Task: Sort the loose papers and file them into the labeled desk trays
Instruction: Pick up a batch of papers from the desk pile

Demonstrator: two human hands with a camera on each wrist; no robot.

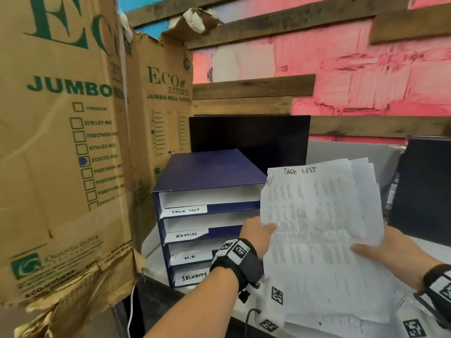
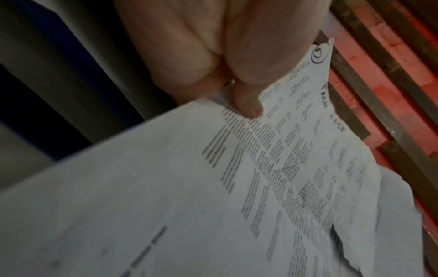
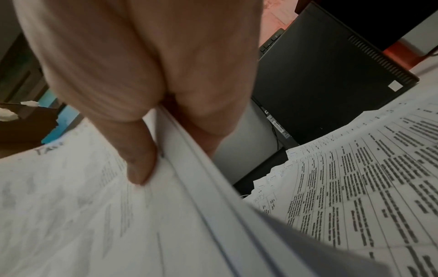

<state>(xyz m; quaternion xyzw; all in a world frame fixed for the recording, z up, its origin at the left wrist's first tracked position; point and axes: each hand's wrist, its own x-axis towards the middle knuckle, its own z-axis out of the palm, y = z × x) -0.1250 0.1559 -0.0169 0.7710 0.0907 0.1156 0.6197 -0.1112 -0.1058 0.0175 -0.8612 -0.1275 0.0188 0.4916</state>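
Observation:
Both hands hold up a stack of printed papers (image 1: pixel 317 230) whose top sheet is headed "TASK LIST". My left hand (image 1: pixel 258 236) pinches the stack's left edge, thumb on the front (image 2: pixel 249 106). Gripping the right edge is my right hand (image 1: pixel 383 250), its thumb (image 3: pixel 142 165) on top and the fingers behind the sheets. A blue tray unit (image 1: pixel 207 172) stands left of the papers, with slots labelled TASK LIST (image 1: pixel 185 211), ADMIN (image 1: pixel 186 235), H.R (image 1: pixel 189 257) and SECURITY (image 1: pixel 194 276). More loose papers (image 3: pixel 367 178), some headed SECURITY, lie on the desk below.
Tall cardboard boxes (image 1: pixel 61 142) crowd the left side beside the trays. A black monitor (image 1: pixel 249 137) stands behind the tray unit, and a black computer case (image 1: pixel 422 186) at the right. A cable (image 1: pixel 131 311) hangs at the desk's front edge.

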